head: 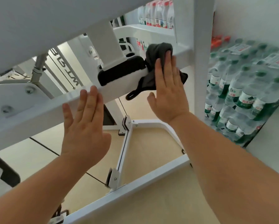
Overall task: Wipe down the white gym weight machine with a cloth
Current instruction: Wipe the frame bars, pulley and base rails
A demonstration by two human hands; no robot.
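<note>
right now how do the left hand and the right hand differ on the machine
The left hand lies bare on the white beam; the right hand presses a dark grey cloth against it. The left hand sits lower along the sloping beam, the right hand higher, beside the black pad. Both are flat, with fingers straight and palms toward the machine.

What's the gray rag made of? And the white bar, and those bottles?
Gray rag: soft fabric, maybe microfibre; matte, it bunches and droops.
White bar: probably painted metal; glossy, sharp-edged, bolted.
Bottles: clear plastic, likely; see-through, shrink-wrapped in packs.
</note>
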